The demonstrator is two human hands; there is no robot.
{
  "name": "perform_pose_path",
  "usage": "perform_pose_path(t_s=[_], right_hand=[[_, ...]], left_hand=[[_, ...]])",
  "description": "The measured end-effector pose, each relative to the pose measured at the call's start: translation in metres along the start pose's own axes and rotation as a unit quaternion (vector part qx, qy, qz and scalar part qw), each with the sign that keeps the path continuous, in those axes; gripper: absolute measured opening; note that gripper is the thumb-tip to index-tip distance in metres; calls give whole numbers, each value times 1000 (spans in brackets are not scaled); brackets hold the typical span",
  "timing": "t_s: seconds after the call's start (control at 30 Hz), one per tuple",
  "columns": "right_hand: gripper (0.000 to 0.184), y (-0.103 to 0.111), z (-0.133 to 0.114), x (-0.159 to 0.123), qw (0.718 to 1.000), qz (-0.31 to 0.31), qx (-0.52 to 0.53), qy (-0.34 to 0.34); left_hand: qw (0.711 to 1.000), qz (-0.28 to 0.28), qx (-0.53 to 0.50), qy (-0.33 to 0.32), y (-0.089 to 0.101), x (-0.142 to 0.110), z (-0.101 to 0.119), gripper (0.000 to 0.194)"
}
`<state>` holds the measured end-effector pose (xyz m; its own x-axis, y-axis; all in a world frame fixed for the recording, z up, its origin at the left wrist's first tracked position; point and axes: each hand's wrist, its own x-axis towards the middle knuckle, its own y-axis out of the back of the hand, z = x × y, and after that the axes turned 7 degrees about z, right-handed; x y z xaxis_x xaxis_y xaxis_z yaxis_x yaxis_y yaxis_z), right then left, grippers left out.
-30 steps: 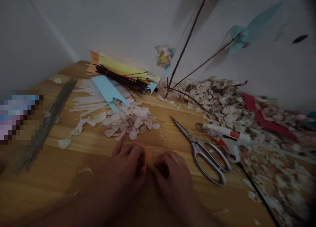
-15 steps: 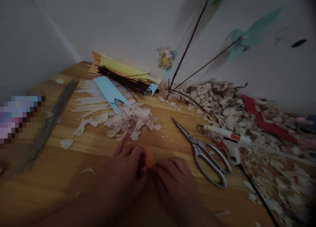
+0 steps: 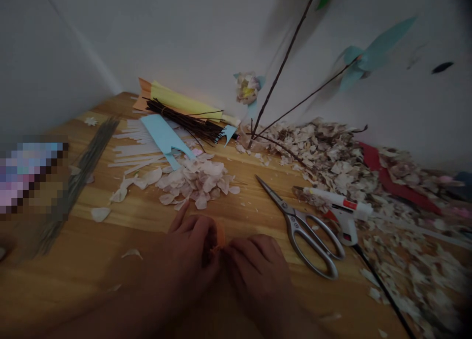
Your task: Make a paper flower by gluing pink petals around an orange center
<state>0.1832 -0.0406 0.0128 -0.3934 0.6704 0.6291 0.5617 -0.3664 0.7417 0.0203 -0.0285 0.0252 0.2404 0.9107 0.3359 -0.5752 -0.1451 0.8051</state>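
In the head view a strip of orange paper (image 3: 220, 234) curves upward between my hands. My left hand (image 3: 180, 260) is closed around it, thumb and fingers curled together, with the index finger raised toward the pale petals (image 3: 201, 179). From the other side my right hand (image 3: 261, 270) pinches at the lower edge of the strip, its fingertips pressed together. The fingers hide most of the paper. To the right of my right hand lie large metal scissors (image 3: 304, 226), and past them a white glue gun (image 3: 339, 208).
Behind the petals are folded blue paper (image 3: 162, 135), a bundle of dark twigs (image 3: 184, 118) and a yellow paper roll (image 3: 184, 99). Thin wires (image 3: 83, 176) lie at left. Two tall twigs (image 3: 283, 61) rise near a large heap of dried petals (image 3: 324, 152). A black cord (image 3: 383, 285) trails off the glue gun.
The orange paper, upright and flatter before, now bends round toward my left fingers. My hands stay in nearly the same place, and the view has shifted slightly.
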Motion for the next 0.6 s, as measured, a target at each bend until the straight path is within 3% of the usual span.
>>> perform_pose_path(t_s=[0.13, 0.23, 0.33, 0.6], right_hand=[[31, -1, 0, 2, 1000, 5, -12, 12], [31, -1, 0, 3, 1000, 7, -14, 11], [34, -1, 0, 2, 1000, 11, -14, 12], [31, -2, 0, 2, 1000, 5, -7, 14]], left_hand=[[999, 30, 24, -26, 4, -2, 0, 15], [986, 106, 35, -123, 6, -5, 0, 13], [970, 116, 40, -209, 5, -7, -1, 17], [973, 82, 81, -202, -2, -6, -9, 18]])
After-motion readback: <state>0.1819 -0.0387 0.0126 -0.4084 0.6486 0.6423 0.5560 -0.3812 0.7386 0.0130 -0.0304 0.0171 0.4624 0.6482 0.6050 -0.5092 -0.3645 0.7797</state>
